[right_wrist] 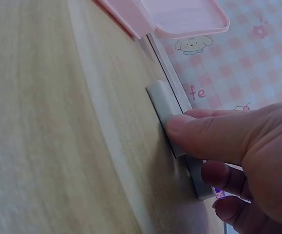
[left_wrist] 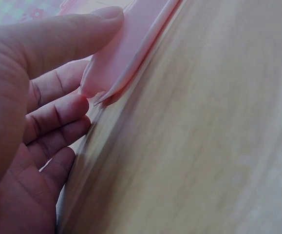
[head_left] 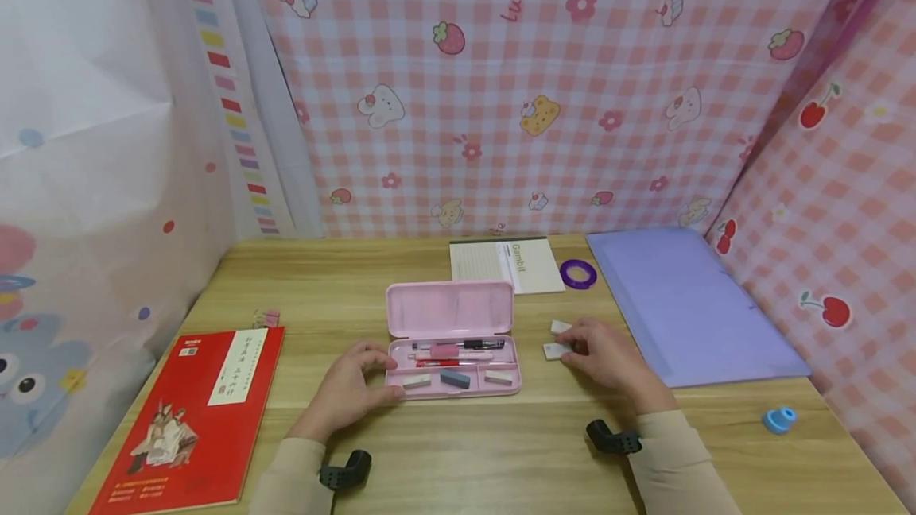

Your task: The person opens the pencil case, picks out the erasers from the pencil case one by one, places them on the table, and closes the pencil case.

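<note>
A pink pencil case lies with its lid raised on the table. Pens sit in its back part; in front are two whitish erasers and a dark blue-grey eraser. My left hand holds the case's left end, thumb at the front corner and fingers at the side. To the right of the case, my right hand pinches a white eraser between thumb and forefinger, low at the tabletop. Another eraser lies close by, partly hidden by the fingers.
A red book lies at left, with a small pink item behind it. Behind the case are a notepad and a purple tape ring. At right lie a lilac folder and a blue cone-shaped piece.
</note>
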Demonstrator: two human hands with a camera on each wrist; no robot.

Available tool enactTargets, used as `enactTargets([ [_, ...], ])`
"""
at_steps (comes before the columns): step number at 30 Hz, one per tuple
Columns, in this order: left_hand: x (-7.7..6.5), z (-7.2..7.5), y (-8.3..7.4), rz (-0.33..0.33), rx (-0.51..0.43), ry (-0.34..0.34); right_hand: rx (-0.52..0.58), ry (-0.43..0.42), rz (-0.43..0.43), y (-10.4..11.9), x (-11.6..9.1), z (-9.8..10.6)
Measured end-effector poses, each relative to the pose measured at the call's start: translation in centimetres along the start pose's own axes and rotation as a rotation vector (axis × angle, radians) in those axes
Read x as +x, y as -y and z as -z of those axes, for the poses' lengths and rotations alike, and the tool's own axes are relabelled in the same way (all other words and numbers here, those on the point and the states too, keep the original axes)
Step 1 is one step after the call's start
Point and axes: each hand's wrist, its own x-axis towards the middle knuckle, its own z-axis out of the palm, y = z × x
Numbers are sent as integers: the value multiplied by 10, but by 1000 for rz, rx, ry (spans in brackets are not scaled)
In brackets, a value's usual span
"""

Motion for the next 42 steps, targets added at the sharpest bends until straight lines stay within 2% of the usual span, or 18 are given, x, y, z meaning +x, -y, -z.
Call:
enactTargets([
  [10, -1, 0, -1, -3, -7, -1, -18, -8, 59, 5, 0, -3],
  [35, -3, 1, -4, 11, -6, 9, 3, -22, 47, 7, -1, -3],
  [42, -1, 2, -6, 9, 22, 0, 88, -22, 34, 13, 1, 2],
])
